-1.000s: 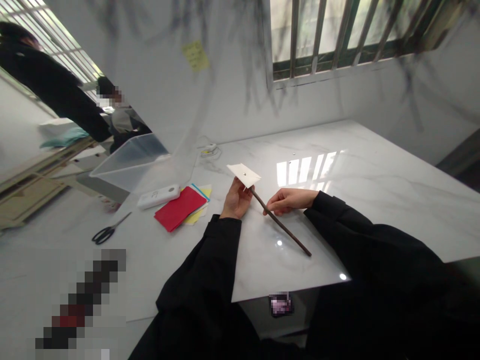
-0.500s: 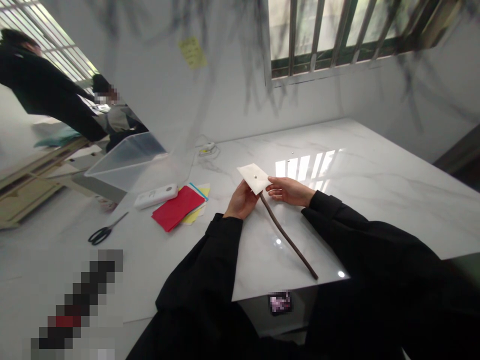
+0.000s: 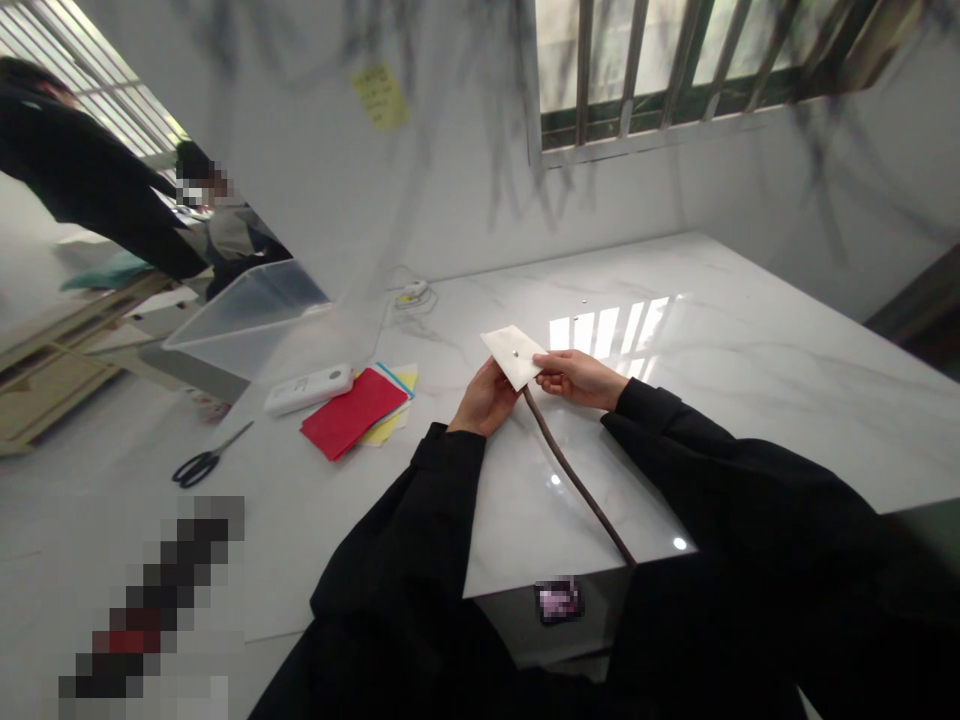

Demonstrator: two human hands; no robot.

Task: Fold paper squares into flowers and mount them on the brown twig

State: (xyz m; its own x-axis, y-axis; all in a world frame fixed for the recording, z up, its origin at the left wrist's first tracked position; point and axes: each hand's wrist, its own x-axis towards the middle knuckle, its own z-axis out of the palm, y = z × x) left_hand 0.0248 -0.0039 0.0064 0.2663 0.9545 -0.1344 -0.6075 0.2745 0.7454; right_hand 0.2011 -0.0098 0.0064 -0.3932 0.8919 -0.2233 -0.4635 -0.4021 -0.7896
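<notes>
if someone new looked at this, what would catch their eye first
Probably the white card mid-picture, with the left hand at its left edge and the right hand pinching its right corner, and the brown stick slanting from it down to the right. Next, the bright red paper left of the hands, with dark-handled scissors farther left.

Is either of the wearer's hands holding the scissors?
No, the scissors lie untouched beyond the red paper, while the left hand and right hand are both at the white paper.
</notes>
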